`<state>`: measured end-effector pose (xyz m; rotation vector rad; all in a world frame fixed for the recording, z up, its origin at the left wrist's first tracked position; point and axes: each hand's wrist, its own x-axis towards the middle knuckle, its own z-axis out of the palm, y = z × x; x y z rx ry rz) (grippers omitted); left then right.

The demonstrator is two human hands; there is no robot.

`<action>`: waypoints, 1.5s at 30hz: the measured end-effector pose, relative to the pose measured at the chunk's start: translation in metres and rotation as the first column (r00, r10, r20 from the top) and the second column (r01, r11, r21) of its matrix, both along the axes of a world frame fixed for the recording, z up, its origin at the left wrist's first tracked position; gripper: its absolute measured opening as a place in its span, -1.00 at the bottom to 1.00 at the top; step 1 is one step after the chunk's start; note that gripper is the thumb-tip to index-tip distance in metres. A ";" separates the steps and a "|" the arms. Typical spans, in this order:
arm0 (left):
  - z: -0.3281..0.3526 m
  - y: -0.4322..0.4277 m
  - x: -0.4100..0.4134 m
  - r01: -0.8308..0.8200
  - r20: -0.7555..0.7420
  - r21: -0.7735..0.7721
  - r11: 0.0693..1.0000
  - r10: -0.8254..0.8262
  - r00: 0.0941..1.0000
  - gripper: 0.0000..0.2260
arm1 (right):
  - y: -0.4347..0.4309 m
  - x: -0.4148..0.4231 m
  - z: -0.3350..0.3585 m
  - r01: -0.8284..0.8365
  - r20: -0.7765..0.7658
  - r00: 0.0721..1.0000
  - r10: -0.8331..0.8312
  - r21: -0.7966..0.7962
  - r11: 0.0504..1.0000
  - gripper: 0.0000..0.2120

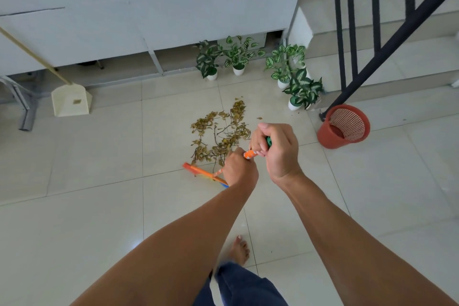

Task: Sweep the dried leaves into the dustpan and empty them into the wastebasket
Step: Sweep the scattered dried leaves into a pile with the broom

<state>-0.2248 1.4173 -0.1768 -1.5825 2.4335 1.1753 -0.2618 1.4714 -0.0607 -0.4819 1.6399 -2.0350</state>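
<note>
She was at the sweeping step, no leaves gathered up yet. The dried leaves (219, 134) lay scattered on the floor tiles (99, 218) just in front of the potted plants (285, 69), and the broom (203, 173) had its head down on the floor at the near edge of the pile. The dustpan (70, 100) stood well off to the left against the wall, untouched, and the wastebasket (344, 126) sat to the right by the stair railing (387, 40). Both arms reached forward and down; the left hand (239, 169) was wrapped tight low on the broom handle, the right hand (275, 148) clenched around its green top end, knuckles up. By my reckoning the next move called for drawing the leaves into one tight heap, then fetching that dustpan over.
</note>
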 end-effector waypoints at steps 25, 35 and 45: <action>0.011 -0.078 0.054 0.217 0.202 0.000 0.976 -0.212 0.956 -0.83 | -0.051 0.063 -0.019 0.199 0.235 0.953 -0.190 -0.015 0.980 -0.68; 0.032 -0.101 0.024 0.334 0.060 0.025 0.942 -0.335 0.940 -0.83 | -0.079 0.045 0.018 0.207 0.064 0.977 -0.204 -0.042 0.977 -0.67; 0.027 -0.183 0.052 0.414 0.207 -0.065 0.908 -0.394 0.896 -0.84 | -0.153 0.062 -0.001 0.336 0.249 0.913 -0.322 -0.011 0.942 -0.63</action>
